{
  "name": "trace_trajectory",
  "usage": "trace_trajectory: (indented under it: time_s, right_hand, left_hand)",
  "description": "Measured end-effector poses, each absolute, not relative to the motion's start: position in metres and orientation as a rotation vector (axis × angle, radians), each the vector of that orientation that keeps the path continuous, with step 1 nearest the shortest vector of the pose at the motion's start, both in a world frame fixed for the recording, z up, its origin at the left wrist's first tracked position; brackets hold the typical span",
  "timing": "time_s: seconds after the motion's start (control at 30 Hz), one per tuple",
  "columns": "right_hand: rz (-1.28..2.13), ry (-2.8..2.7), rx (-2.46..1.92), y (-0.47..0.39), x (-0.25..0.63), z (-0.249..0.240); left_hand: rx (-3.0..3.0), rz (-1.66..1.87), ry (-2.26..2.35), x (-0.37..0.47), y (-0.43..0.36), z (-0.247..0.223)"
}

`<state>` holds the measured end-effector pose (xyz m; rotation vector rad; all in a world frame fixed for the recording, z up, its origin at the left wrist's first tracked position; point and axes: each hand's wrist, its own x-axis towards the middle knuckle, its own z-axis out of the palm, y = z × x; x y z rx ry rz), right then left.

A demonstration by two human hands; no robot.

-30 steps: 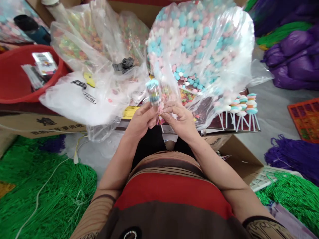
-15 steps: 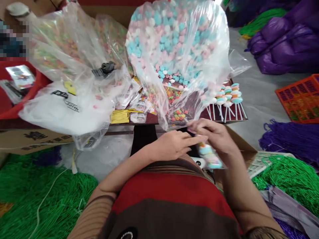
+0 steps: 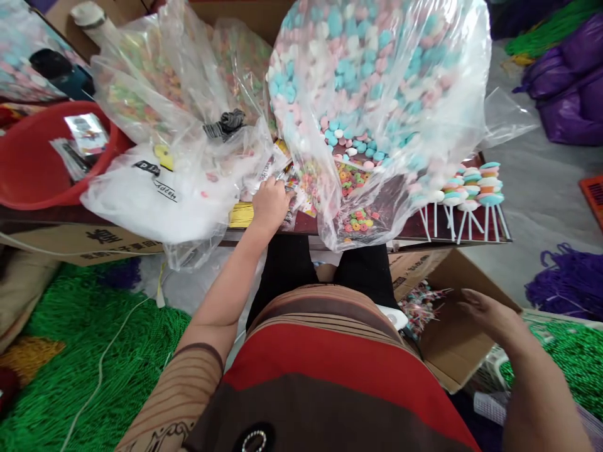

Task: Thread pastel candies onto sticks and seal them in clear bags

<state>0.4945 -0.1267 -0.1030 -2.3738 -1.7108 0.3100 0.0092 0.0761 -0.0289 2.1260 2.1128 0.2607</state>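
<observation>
Bent over a pile of small printed plastic bags [image 3: 291,216] at the table's front edge is my left hand [image 3: 271,202], its fingers pressed together on a bag; the fingertips are partly hidden. A bundle of yellow twist ties [image 3: 241,215] lies just left of it. My right hand [image 3: 487,312] is over an open cardboard box [image 3: 464,342], fingers stretched out and holding nothing. Several wrapped candies on sticks [image 3: 421,307] lie inside that box. Marshmallow skewers [image 3: 490,183] with white sticks rest on the table's right end.
A big clear bag of marshmallows [image 3: 367,75] fills the table's middle, with ring candies [image 3: 358,221] at its mouth. Farther left are a white plastic bag [image 3: 141,201], bags of ring candies [image 3: 146,75] and a red basin [image 3: 28,169]. Green strands [image 3: 94,358] cover the floor.
The wrapped marshmallow candy has left my hands. My right hand has moved right, over the box, and opened. My left hand has gone forward and left to the plastic bags. The view has shifted left.
</observation>
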Motion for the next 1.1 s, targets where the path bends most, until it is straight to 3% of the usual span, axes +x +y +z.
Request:
trace_trajectory:
  time_s: [0.13, 0.33, 0.47, 0.7, 0.9, 1.1]
  right_hand:
    - [0.652, -1.698, -2.356, -0.12, 0.471, -0.086]
    - [0.531, -1.71, -2.157, -0.102, 0.428, -0.049]
    - [0.571, -1.61, -1.93, -0.093, 0.382, -0.026]
    - [1.287, -1.124, -1.402, -0.033, 0.29, 0.003]
    - [1.571, -1.035, -1.222, 0.027, 0.26, 0.009]
    - [1.391, -1.126, -1.21, 0.021, 0.25, 0.013]
  left_hand:
    - [2.061, 0.175, 2.165, 0.015, 0.09, -0.033]
    - [2.083, 0.266, 2.185, 0.008, 0.098, -0.042]
    - [2.242, 0.575, 2.109, 0.001, 0.089, -0.046]
    - [2.741, 1.249, 1.403, 0.012, 0.047, -0.039]
    - [2.822, 1.09, 1.067, 0.027, 0.025, -0.028]
    - [2.172, 0.934, 1.176, 0.033, 0.018, -0.019]
